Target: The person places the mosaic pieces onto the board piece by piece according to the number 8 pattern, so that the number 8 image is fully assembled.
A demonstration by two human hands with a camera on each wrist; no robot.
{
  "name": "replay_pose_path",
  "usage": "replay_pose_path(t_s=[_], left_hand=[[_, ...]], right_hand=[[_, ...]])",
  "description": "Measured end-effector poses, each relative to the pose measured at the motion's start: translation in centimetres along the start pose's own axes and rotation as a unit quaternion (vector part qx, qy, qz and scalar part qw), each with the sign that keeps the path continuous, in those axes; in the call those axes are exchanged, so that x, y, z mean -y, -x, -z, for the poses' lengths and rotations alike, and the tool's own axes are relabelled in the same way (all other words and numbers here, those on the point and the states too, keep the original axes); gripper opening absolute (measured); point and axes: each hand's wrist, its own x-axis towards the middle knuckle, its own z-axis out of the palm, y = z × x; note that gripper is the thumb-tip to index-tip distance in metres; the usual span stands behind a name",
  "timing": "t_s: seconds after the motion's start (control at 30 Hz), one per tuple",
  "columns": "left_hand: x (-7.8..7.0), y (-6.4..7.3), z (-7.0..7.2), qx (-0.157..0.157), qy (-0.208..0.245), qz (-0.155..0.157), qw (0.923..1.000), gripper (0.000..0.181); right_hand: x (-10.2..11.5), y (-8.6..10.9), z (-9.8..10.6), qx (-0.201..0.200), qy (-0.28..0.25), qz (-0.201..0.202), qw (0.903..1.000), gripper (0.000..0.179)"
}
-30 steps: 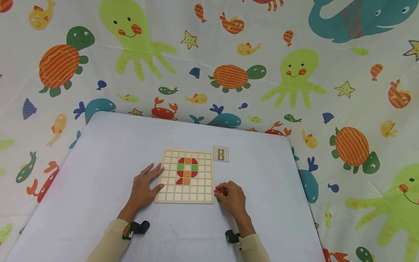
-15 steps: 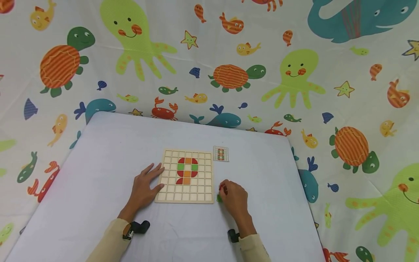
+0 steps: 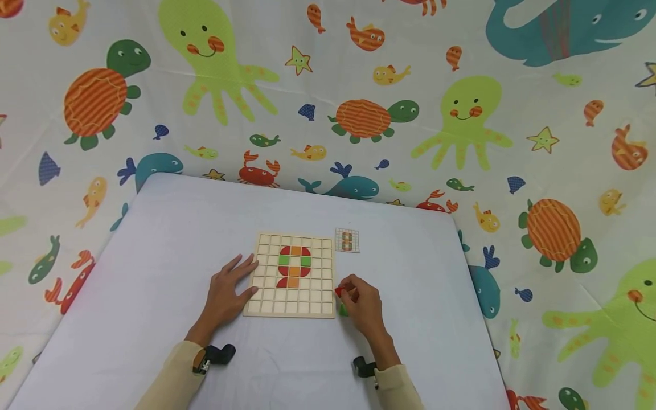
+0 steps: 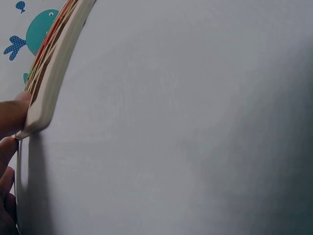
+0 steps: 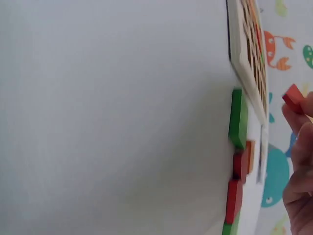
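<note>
A square wooden grid board (image 3: 289,310) lies on the table, with red, orange and green tiles set in its upper middle cells. My left hand (image 3: 224,291) rests against the board's left edge, fingers spread and nearly straight; in the left wrist view the thumb (image 4: 12,116) touches its rim. Just off the board's right side, my right hand (image 3: 365,303) pinches a red tile (image 3: 339,291) between thumb and fingers. The right wrist view shows that red tile (image 5: 294,99) raised above the table. Below it lie a green tile (image 5: 238,120), red tiles (image 5: 234,200) and an orange tile (image 5: 250,155).
A small pattern card (image 3: 347,240) lies beyond the board's upper right corner. White cloth covers the table (image 3: 420,273). Behind the far edge hangs a curtain (image 3: 328,74) printed with sea animals.
My right hand first draws right, away from the board, then comes back a little left and up with a red tile showing at its fingertips. The left hand stays in place.
</note>
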Motion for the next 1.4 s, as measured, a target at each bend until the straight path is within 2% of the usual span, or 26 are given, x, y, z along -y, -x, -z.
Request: replay_pose_path(t_s=[0.23,0.4,0.57,0.77,1.13,1.4], left_hand=[[0.2,0.0,-0.2,-0.001,-0.005,0.000,1.0000,0.064],[0.3,-0.1,-0.2,0.001,-0.005,0.005,1.0000,0.065],[0.4,-0.2,-0.2,0.004,-0.007,0.008,0.9999,0.065],[0.5,-0.2,-0.3,0.008,-0.006,0.014,0.9998,0.066],[0.4,-0.2,-0.2,0.010,-0.005,0.014,0.9998,0.065],[0.2,-0.1,-0.1,0.008,-0.003,0.013,0.9999,0.065]], right_hand=[[0.4,0.0,-0.7,-0.017,-0.057,0.000,0.9982,0.025],[0.6,-0.2,-1.0,-0.019,-0.072,0.013,0.9971,0.030],[1.0,-0.5,-1.4,-0.035,-0.068,0.025,0.9968,0.023],[2.1,-0.7,-2.2,-0.035,-0.034,-0.010,0.9987,0.012],[4.1,-1.5,-4.8,0.020,-0.019,-0.052,0.9983,0.013],[4.6,-2.6,-6.3,0.019,-0.004,-0.071,0.9973,0.007]])
